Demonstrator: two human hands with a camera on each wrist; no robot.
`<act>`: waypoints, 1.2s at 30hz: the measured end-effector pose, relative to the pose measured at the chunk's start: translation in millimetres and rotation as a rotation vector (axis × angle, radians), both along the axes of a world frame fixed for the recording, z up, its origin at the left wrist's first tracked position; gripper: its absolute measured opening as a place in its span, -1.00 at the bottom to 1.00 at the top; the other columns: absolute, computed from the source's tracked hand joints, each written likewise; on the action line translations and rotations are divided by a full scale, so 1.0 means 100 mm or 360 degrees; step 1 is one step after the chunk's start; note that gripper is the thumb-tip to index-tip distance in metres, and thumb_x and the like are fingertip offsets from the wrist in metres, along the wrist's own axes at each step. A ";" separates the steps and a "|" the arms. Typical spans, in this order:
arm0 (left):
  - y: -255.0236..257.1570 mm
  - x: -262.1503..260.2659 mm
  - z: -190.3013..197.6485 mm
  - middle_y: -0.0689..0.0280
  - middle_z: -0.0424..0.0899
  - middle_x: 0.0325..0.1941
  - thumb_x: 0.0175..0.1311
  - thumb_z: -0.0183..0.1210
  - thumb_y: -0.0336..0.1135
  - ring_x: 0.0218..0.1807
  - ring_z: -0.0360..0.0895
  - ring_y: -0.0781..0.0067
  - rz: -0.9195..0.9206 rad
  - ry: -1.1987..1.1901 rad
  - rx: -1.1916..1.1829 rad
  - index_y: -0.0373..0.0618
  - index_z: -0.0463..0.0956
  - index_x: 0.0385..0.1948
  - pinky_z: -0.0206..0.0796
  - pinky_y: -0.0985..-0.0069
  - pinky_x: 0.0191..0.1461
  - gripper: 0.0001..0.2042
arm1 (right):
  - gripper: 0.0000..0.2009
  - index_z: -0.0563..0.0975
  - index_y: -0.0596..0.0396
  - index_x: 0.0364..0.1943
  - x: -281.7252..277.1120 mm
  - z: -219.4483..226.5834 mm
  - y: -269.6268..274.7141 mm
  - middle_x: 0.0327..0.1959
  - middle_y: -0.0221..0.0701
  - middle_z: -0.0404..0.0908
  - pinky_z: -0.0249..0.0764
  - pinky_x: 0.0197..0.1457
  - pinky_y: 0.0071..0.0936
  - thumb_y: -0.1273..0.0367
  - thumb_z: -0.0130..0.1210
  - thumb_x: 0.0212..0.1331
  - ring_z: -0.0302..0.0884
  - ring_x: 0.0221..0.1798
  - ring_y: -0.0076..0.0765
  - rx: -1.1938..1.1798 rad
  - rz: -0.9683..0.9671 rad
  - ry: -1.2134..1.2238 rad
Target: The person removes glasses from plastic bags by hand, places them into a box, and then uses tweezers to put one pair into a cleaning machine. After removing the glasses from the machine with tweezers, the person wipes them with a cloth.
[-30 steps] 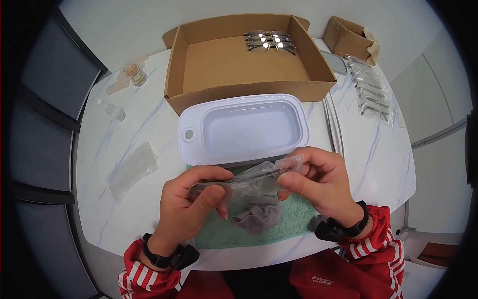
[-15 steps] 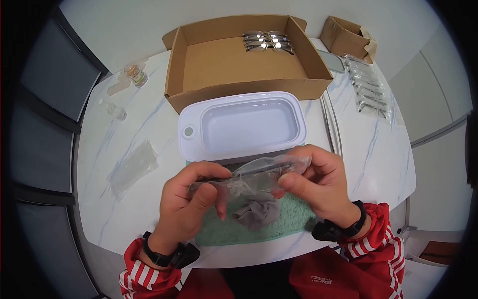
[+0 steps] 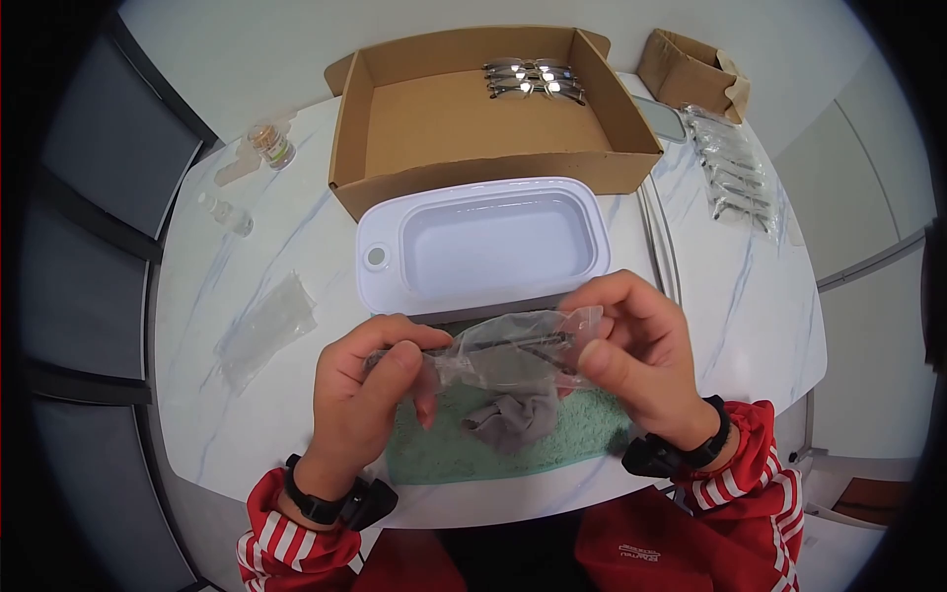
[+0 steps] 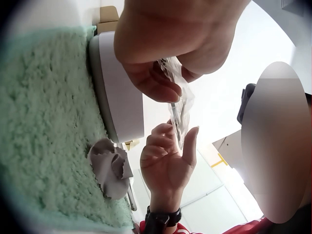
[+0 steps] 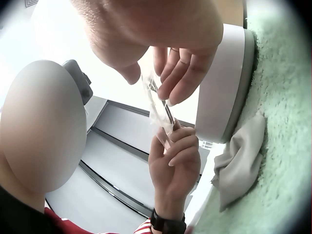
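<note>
In the head view my left hand (image 3: 367, 380) grips one end of a clear plastic bag (image 3: 513, 370), thumb on top. Dark, thin eyeglasses (image 3: 503, 341) show through the film. My right hand (image 3: 641, 360) is around the bag's other end, its thumb and fingers spread apart at the film. Both wrist views show the bag stretching between the two hands, with the right thumb standing away from the fingers. Below the bag, a crumpled grey cloth (image 3: 511, 419) lies on a green towel (image 3: 444, 459).
Beyond the hands stands a white basin (image 3: 380, 291) holding clear liquid. Behind it, a cardboard box (image 3: 444, 128) contains several eyeglasses (image 3: 533, 79). Bagged glasses (image 3: 730, 173) and a small carton (image 3: 691, 74) are at right. At left lie a flat plastic bag (image 3: 266, 331), a bottle (image 3: 227, 214) and a jar (image 3: 273, 146).
The right thumb and fingers have spread apart from their pinch on the bag's end. The bag has straightened out, so the glasses inside show more clearly. The left hand keeps its grip.
</note>
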State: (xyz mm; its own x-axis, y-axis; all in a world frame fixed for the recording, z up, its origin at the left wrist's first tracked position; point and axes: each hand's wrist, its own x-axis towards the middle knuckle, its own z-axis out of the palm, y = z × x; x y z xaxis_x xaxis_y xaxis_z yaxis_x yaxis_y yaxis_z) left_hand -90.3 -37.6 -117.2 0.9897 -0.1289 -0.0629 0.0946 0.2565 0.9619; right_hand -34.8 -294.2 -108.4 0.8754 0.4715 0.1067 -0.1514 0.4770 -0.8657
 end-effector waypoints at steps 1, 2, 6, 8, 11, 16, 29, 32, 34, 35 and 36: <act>-0.01 0.00 0.00 0.25 0.62 -0.31 0.50 0.06 -0.31 -0.44 0.54 0.56 0.0006 0.0011 -0.0012 -0.36 0.55 0.02 0.44 0.56 -0.36 -0.72 | -0.77 0.53 0.29 -0.04 0.01 -0.03 0.00 -0.14 -0.33 0.69 0.58 -0.18 -0.65 0.55 0.27 0.27 0.64 -0.18 -0.63 -0.0001 0.0010 0.0004; -0.02 0.00 0.00 0.25 0.62 -0.30 0.50 0.08 -0.31 -0.45 0.53 0.57 0.0007 0.0024 -0.0023 -0.35 0.54 0.03 0.44 0.57 -0.37 -0.72 | -0.80 0.53 0.28 -0.07 0.01 -0.06 -0.01 -0.15 -0.34 0.69 0.57 -0.18 -0.67 0.57 0.26 0.27 0.64 -0.19 -0.63 -0.0046 -0.0012 -0.0029; -0.07 0.01 0.02 0.26 0.62 -0.27 0.45 0.15 -0.37 -0.43 0.55 0.57 -0.0049 0.0059 0.0051 -0.35 0.54 0.06 0.44 0.58 -0.37 -0.73 | -0.85 0.54 0.24 -0.13 -0.04 -0.08 0.04 -0.20 -0.37 0.68 0.53 -0.19 -0.71 0.61 0.24 0.27 0.63 -0.23 -0.64 -0.0199 -0.0018 -0.0054; -0.10 0.01 0.07 0.29 0.63 -0.25 0.35 0.27 -0.44 -0.41 0.57 0.59 -0.0046 0.0171 0.0086 -0.33 0.58 0.04 0.43 0.61 -0.38 -0.72 | -0.83 0.55 0.25 -0.11 -0.06 -0.11 0.04 -0.19 -0.36 0.68 0.54 -0.19 -0.69 0.61 0.25 0.26 0.64 -0.21 -0.62 -0.0249 -0.0008 -0.0089; -0.11 0.02 0.06 0.31 0.64 -0.25 0.26 0.36 -0.46 -0.40 0.59 0.62 -0.0166 0.0158 0.0240 -0.30 0.62 0.01 0.40 0.64 -0.40 -0.70 | -0.78 0.56 0.27 -0.07 -0.07 -0.14 0.06 -0.14 -0.35 0.67 0.56 -0.16 -0.65 0.62 0.27 0.23 0.65 -0.13 -0.59 -0.0447 0.0005 -0.0351; -0.15 0.00 0.03 0.33 0.65 -0.28 0.25 0.37 -0.46 -0.45 0.58 0.63 -0.0167 0.0104 0.0255 -0.29 0.65 -0.06 0.37 0.66 -0.43 -0.75 | -0.67 0.53 0.29 0.04 -0.12 -0.11 0.13 -0.06 -0.34 0.66 0.56 -0.08 -0.60 0.62 0.31 0.19 0.63 -0.05 -0.55 -0.0683 0.0118 -0.0584; -0.07 0.00 0.07 0.30 0.65 -0.41 0.33 0.32 -0.40 -0.51 0.56 0.61 0.0029 0.0255 0.0027 -0.35 0.60 -0.09 0.46 0.62 -0.45 -0.77 | -0.89 0.57 0.28 -0.10 -0.02 -0.03 0.01 -0.28 -0.38 0.67 0.50 -0.11 -0.61 0.55 0.18 0.35 0.59 -0.24 -0.57 -0.0407 -0.0125 -0.0258; -0.03 0.00 0.09 0.28 0.65 -0.40 0.35 0.30 -0.39 -0.50 0.56 0.60 0.0068 0.0191 0.0018 -0.35 0.59 -0.07 0.46 0.60 -0.46 -0.77 | -0.89 0.56 0.27 -0.13 0.02 -0.01 -0.06 -0.28 -0.40 0.65 0.51 -0.12 -0.58 0.49 0.18 0.37 0.58 -0.24 -0.56 -0.0561 -0.0286 -0.0385; -0.02 0.00 0.07 0.26 0.66 -0.39 0.36 0.29 -0.39 -0.50 0.57 0.60 0.0160 0.0149 -0.0008 -0.35 0.59 -0.06 0.46 0.60 -0.46 -0.77 | -0.87 0.55 0.26 -0.13 0.08 0.00 -0.12 -0.27 -0.40 0.64 0.53 -0.12 -0.56 0.46 0.18 0.38 0.58 -0.24 -0.56 -0.0573 -0.0353 -0.0394; -0.02 0.00 0.06 0.25 0.66 -0.38 0.37 0.28 -0.39 -0.49 0.57 0.59 0.0246 0.0107 -0.0036 -0.34 0.60 -0.06 0.46 0.59 -0.46 -0.77 | -0.85 0.54 0.25 -0.13 0.11 0.02 -0.13 -0.27 -0.40 0.63 0.54 -0.12 -0.54 0.43 0.19 0.38 0.58 -0.23 -0.56 -0.0587 -0.0425 -0.0403; -0.02 0.00 0.06 0.25 0.66 -0.38 0.37 0.28 -0.39 -0.49 0.57 0.59 0.0244 0.0106 -0.0039 -0.34 0.60 -0.06 0.46 0.59 -0.46 -0.77 | -0.84 0.54 0.24 -0.13 0.12 0.04 -0.13 -0.25 -0.39 0.63 0.59 -0.13 -0.48 0.40 0.19 0.39 0.59 -0.21 -0.53 -0.0546 -0.0453 -0.0378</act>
